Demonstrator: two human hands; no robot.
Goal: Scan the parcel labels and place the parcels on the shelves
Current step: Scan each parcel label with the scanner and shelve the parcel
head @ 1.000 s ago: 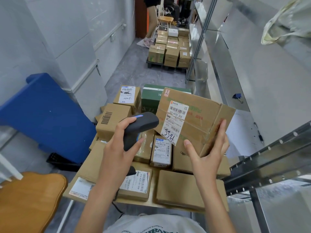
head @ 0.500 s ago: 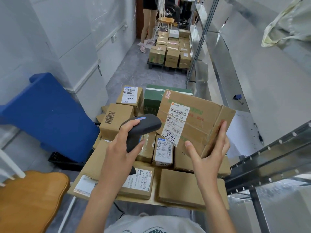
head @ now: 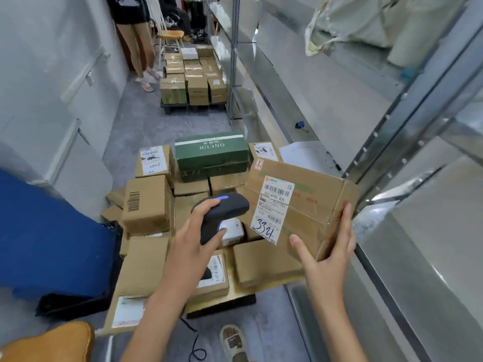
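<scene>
My right hand [head: 328, 253] grips the near corner of a brown cardboard parcel [head: 313, 199], held tilted above the pile. Its white label [head: 274, 210] faces me, with barcodes and a handwritten "334". My left hand [head: 194, 240] grips a black handheld scanner [head: 222, 212] whose head, with a blue light on top, points at the label from the left, almost touching it.
Below lies a pile of several cardboard parcels [head: 149, 202] and a green box [head: 211, 155]. Metal shelves [head: 392, 231] run along the right. A blue panel [head: 47, 236] stands left, a wooden seat [head: 47, 343] at bottom left. Farther off are another parcel stack [head: 193, 79] and a person's legs [head: 138, 45].
The view has shifted, with the pile lower and more of the aisle showing. The parcel and scanner keep the same hold, the scanner head slightly closer to the label.
</scene>
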